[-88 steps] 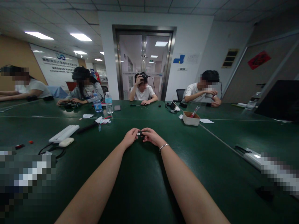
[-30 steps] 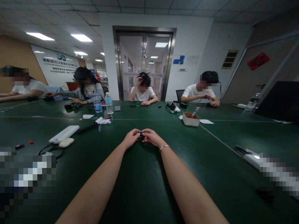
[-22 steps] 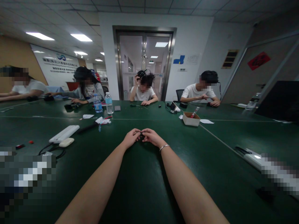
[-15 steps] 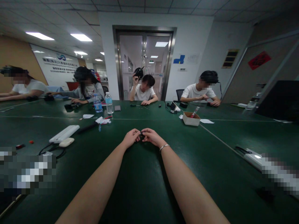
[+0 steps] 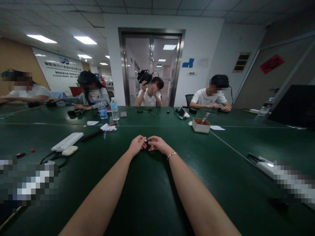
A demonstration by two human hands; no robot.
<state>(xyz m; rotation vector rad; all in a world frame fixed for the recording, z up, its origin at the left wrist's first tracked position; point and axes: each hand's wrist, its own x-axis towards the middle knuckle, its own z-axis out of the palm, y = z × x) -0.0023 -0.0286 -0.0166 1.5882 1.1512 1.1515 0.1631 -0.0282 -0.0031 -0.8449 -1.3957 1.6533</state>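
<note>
Both my hands meet over the middle of the green table (image 5: pixel 157 183). Between their fingertips is a small dark object (image 5: pixel 147 141) with a shiny bit at its left end; it is too small and too covered to name. My left hand (image 5: pixel 137 146) pinches it from the left, fingers closed. From the other side my right hand (image 5: pixel 158 144) grips it between thumb and fingers. A silver bracelet (image 5: pixel 172 155) circles my right wrist.
Left lie a white power bank (image 5: pixel 67 141), a white rounded case (image 5: pixel 70 150) and cables. Ahead stand two water bottles (image 5: pixel 114 109) near paper scraps (image 5: pixel 108 127). A small box (image 5: pixel 201 126) holds a red-and-clear tool. Several people wearing or holding headsets sit across the table.
My hands stay together, with the small dark object turned slightly and showing more of its shiny end. Across the table, a person has raised their head, one hand at the face, headset lifted.
</note>
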